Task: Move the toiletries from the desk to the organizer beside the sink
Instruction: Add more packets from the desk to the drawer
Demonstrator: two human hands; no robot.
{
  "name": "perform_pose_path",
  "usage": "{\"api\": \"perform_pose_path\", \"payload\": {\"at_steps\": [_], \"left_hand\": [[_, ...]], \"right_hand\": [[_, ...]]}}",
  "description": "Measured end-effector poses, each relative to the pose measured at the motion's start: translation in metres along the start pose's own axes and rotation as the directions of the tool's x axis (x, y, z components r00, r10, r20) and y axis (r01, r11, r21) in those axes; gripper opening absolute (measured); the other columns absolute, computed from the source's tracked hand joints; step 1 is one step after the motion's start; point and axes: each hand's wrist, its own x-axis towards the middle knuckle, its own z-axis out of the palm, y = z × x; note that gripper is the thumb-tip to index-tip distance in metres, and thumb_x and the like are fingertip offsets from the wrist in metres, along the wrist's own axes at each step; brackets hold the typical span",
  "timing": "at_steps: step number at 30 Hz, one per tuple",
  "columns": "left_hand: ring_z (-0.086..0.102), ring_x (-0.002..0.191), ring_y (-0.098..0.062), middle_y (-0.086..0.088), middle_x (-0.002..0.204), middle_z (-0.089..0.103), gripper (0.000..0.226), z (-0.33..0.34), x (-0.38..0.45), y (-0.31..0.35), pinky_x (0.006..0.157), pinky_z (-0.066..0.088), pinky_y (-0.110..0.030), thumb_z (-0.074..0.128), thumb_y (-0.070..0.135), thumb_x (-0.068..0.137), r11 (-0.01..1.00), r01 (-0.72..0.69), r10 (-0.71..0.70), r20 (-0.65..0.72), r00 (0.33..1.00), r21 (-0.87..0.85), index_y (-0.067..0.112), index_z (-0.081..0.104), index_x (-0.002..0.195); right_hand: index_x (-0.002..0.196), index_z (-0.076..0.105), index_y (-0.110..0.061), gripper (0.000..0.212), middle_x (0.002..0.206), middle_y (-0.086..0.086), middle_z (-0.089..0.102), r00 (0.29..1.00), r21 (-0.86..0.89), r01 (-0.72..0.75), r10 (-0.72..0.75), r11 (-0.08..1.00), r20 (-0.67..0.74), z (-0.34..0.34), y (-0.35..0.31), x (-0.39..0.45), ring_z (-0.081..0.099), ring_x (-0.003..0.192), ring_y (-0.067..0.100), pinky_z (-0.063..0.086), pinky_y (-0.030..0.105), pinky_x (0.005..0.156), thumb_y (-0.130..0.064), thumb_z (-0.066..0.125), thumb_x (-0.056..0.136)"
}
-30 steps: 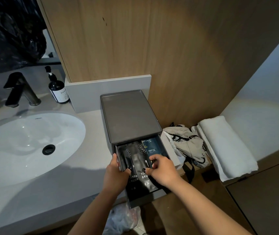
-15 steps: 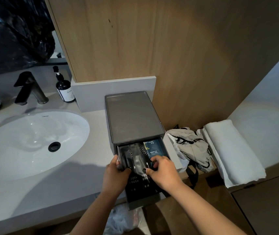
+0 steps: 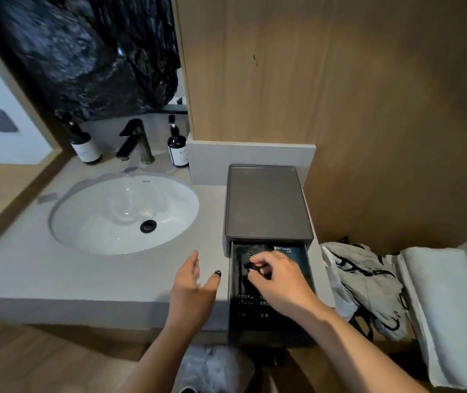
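A dark grey organizer (image 3: 267,202) stands on the counter right of the sink (image 3: 124,214), its drawer (image 3: 310,279) pulled out toward me. Black toothbrush packets (image 3: 245,302) lie in the drawer, with a dark blue packet (image 3: 297,256) at the back right. My right hand (image 3: 279,279) hovers over the drawer, its curled fingertips on the packets; whether it pinches one is unclear. My left hand (image 3: 191,287) is off the drawer, left of it over the counter edge, fingers relaxed and spread.
A black faucet (image 3: 136,140) and two dark pump bottles (image 3: 84,146) (image 3: 178,147) stand behind the sink. Right of the organizer lie a crumpled grey-white bag (image 3: 368,282) and a folded white towel (image 3: 448,307). A wood wall panel rises behind.
My left hand has let go of the drawer's left side and moved left, opening. The right hand stays over the packets. The camera has turned left, showing more of the sink.
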Motion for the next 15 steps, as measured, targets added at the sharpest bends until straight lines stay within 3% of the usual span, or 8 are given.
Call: {"api": "perform_pose_path", "payload": {"at_steps": [3, 10, 15], "left_hand": [[0.040, 0.134, -0.016, -0.005, 0.149, 0.040, 0.066, -0.019, -0.008, -0.002, 0.110, 0.032, -0.030, 0.064, 0.014, 0.088, 0.997, -0.033, 0.038, -0.075, 0.996, 0.075, 0.015, 0.033, 0.146], [0.036, 0.135, -0.014, -0.002, 0.151, 0.035, 0.063, -0.082, -0.011, -0.013, 0.102, 0.023, -0.017, 0.061, 0.022, 0.091, 0.953, -0.081, 0.130, -0.154, 0.980, 0.292, 0.016, 0.032, 0.146], [0.036, 0.136, -0.018, 0.000, 0.155, 0.027, 0.068, -0.158, -0.006, -0.023, 0.112, 0.029, -0.033, 0.056, 0.036, 0.092, 0.908, -0.067, 0.142, -0.153, 0.978, 0.415, 0.021, 0.023, 0.149]], "right_hand": [[0.117, 0.063, -0.021, 0.031, 0.113, -0.005, 0.058, 0.993, 0.007, 0.067, -0.068, 0.998, 0.093, 0.009, -0.017, 0.002, 0.054, 0.102, 0.009, 0.044, 0.027, 0.093, -0.030, 0.057, 0.088], [0.133, 0.051, -0.020, 0.044, 0.134, -0.006, 0.048, 0.926, -0.065, 0.281, -0.253, 0.957, 0.281, 0.038, -0.064, 0.021, 0.046, 0.122, 0.009, 0.034, 0.022, 0.103, -0.034, 0.053, 0.092], [0.137, 0.045, -0.019, 0.047, 0.139, -0.004, 0.044, 0.873, -0.126, 0.381, -0.312, 0.916, 0.375, 0.076, -0.108, 0.043, 0.042, 0.128, 0.011, 0.031, 0.022, 0.106, -0.036, 0.052, 0.094]]}}
